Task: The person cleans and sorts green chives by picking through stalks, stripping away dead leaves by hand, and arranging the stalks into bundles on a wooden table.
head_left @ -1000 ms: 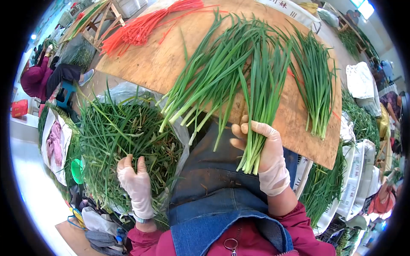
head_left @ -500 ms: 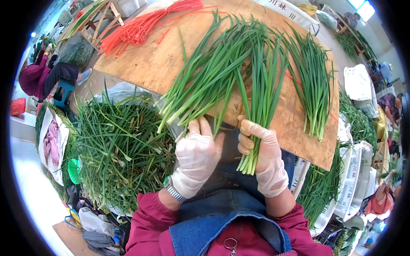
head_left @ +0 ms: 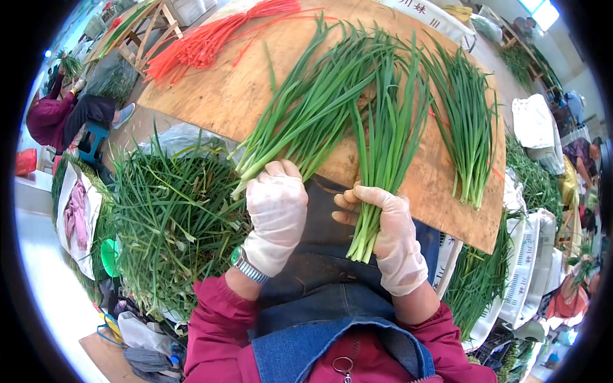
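My right hand (head_left: 396,239), in a thin whitish glove, grips a bunch of garlic chives (head_left: 389,153) near its pale stem ends. The leaves of that bunch lie forward on the wooden board, and the stem ends hang past its near edge. My left hand (head_left: 278,214), gloved too and with a watch at the wrist, has its fingers curled at the stem ends of a looser pile of garlic chives (head_left: 313,108). Its fingertips are partly hidden. A separate bunch of garlic chives (head_left: 469,127) lies on the board to the right.
Red plastic ties (head_left: 201,51) lie at the far left of the wooden board (head_left: 198,102). A big heap of leafy greens (head_left: 179,236) is at my left. White crates (head_left: 527,268) and more greens (head_left: 476,287) are at right. A person (head_left: 54,121) sits at far left.
My left hand has moved left and its fingers have closed in at the loose pile's stems. My right hand stays on its bunch, its fingers slightly loosened.
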The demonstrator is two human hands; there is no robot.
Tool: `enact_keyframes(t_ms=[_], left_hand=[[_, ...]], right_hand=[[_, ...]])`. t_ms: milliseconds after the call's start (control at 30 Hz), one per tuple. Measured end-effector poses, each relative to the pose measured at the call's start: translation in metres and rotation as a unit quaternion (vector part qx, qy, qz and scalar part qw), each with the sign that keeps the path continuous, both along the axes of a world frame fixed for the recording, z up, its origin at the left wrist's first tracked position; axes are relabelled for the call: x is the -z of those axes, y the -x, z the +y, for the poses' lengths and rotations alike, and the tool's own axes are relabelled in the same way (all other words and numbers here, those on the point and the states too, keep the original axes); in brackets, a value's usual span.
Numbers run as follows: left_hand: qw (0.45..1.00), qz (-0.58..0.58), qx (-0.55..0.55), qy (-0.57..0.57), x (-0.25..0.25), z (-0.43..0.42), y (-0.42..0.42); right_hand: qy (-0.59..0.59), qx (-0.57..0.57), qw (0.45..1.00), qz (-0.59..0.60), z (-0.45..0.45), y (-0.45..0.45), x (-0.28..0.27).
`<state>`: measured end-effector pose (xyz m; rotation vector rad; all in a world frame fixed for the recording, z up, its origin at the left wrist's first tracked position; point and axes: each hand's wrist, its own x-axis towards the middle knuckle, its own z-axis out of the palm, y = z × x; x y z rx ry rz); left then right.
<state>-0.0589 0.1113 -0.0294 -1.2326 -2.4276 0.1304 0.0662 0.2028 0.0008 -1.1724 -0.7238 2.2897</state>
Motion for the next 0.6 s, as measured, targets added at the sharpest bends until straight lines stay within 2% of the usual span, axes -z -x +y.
enact_keyframes(t_ms=[33, 167, 267, 333, 367, 400, 433, 467, 500, 533, 600], left_hand=[[0.999, 0.052, 0.014, 0.005, 0.002, 0.0, 0.002], [0.992, 0.033, 0.093, -0.08, -0.023, -0.012, -0.015], [0.989, 0.003, 0.15, -0.019, -0.035, -0.028, -0.043], [0.98, 0.009, 0.195, -0.028, -0.031, -0.035, -0.056], [0.976, -0.071, 0.205, -0.024, -0.034, -0.04, -0.061], [0.959, -0.161, 0.222, -0.072, -0.036, -0.041, -0.06], [0.931, -0.249, 0.237, -0.12, -0.037, -0.045, -0.055], [0.894, -0.335, 0.249, -0.165, -0.039, -0.05, -0.05], [0.825, -0.501, 0.221, -0.142, -0.042, -0.059, -0.044], [0.726, -0.636, 0.202, -0.166, -0.043, -0.069, -0.038], [0.516, -0.812, 0.091, -0.257, -0.033, -0.08, -0.032]], right_hand=[[0.0, 0.001, 1.0, 0.001, -0.001, 0.001, -0.001], [0.005, 0.004, 1.0, 0.025, -0.002, 0.005, -0.003], [0.104, 0.001, 0.989, 0.106, 0.0, 0.005, 0.012], [0.115, -0.038, 0.984, 0.133, -0.001, 0.005, 0.006], [0.107, -0.045, 0.984, 0.131, -0.001, 0.005, 0.007], [0.1, -0.052, 0.985, 0.13, -0.001, 0.004, 0.008], [0.122, -0.097, 0.98, 0.125, 0.004, 0.0, 0.015], [0.129, -0.089, 0.978, 0.134, 0.005, -0.002, 0.016], [0.137, -0.081, 0.977, 0.143, 0.004, -0.003, 0.014], [0.145, -0.072, 0.975, 0.153, 0.004, -0.004, 0.014], [0.127, -0.053, 0.974, 0.18, 0.003, -0.003, 0.02]])
